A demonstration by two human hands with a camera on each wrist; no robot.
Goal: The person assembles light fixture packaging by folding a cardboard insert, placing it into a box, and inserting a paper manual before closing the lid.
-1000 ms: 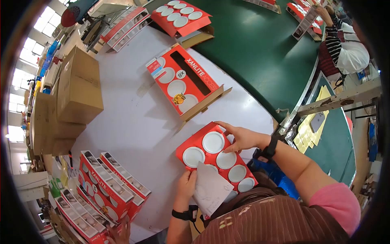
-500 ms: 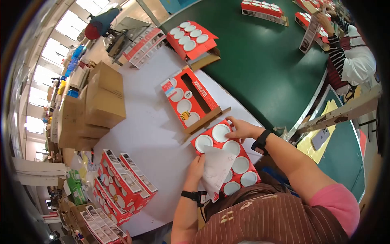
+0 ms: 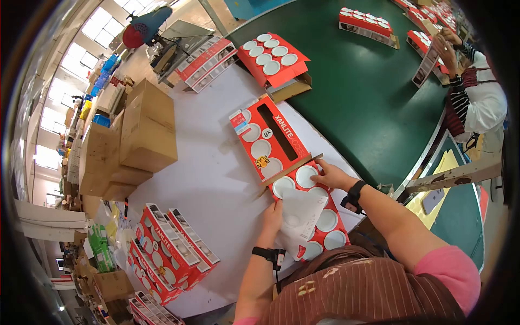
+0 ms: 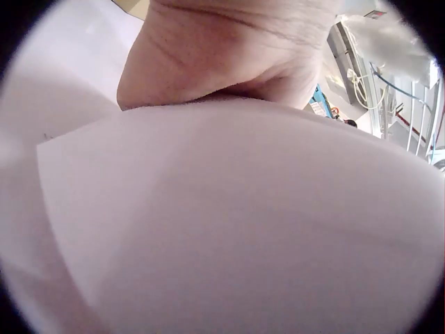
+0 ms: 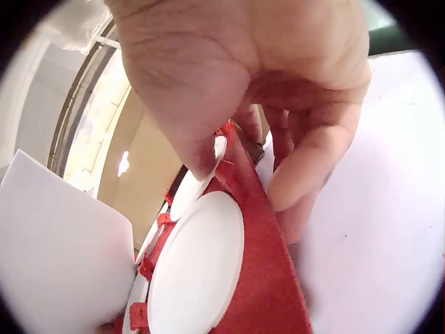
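Note:
A red tray of white discs (image 3: 326, 220) is held at the person's front, its far end meeting the flap end of a red XANLITE box (image 3: 286, 130) lying on the table. The left hand (image 3: 272, 220) grips the tray's left edge together with a white paper sheet (image 3: 301, 214) that covers several discs. In the left wrist view the sheet (image 4: 236, 209) hides the fingers of the left hand (image 4: 229, 52). The right hand (image 3: 334, 176) holds the far right corner; in the right wrist view the right hand (image 5: 257, 90) has its thumb on a disc and fingers along the red side (image 5: 261, 257).
Upright red boxes (image 3: 168, 249) stand at the left, with brown cartons (image 3: 149, 127) beyond. Another disc-filled tray (image 3: 273, 57) and a printed box (image 3: 208, 64) are at the far end. A green surface (image 3: 346, 92) adjoins on the right, where another person's hands (image 3: 447, 51) handle a box.
Both hands have moved the tray forward until its far end meets the box. The sheet lies flatter over the discs. The head view has shifted, and the other worker's hand at the lower left is gone.

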